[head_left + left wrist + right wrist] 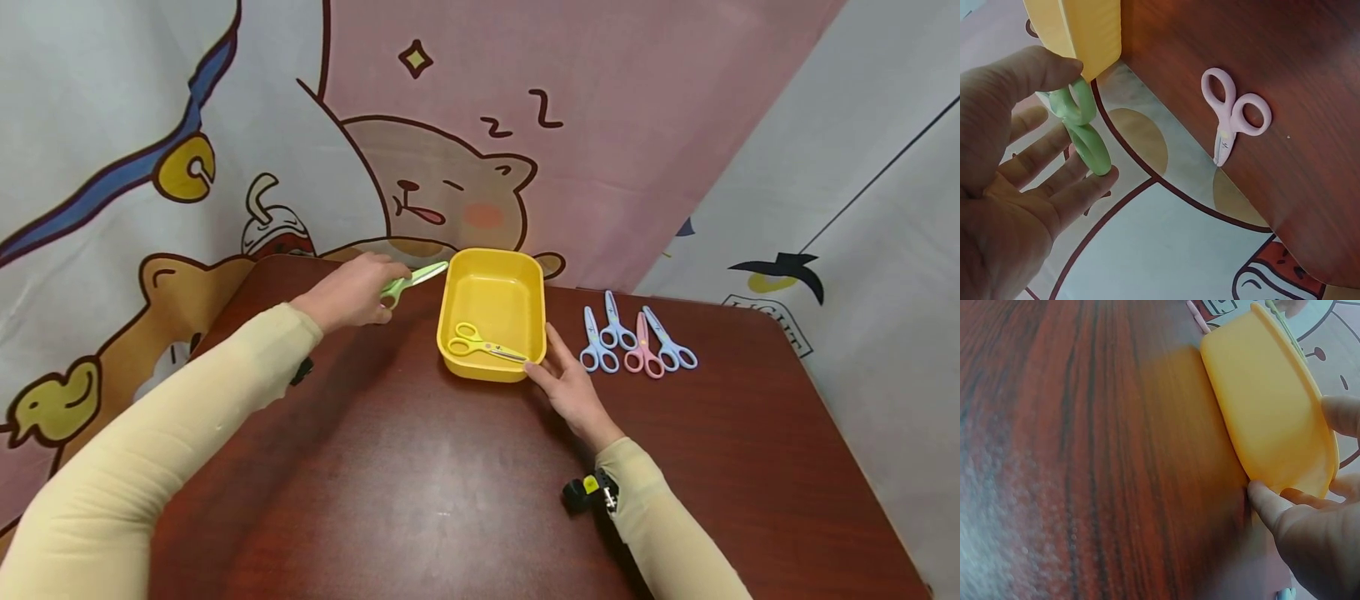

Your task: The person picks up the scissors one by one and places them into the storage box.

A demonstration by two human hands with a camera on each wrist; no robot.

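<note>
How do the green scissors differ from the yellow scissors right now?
Color: the green scissors are light green; the yellow scissors have yellow handles.
Place: the green scissors are held in the left hand; the yellow scissors lie inside the yellow tray.
Direction: in the head view, the green scissors point right and slightly up, the yellow scissors right and slightly down.
Both have two finger loops.

Brown surface, printed cloth behind
Bear at 12 o'clock, bell at 10, glare at 6.
</note>
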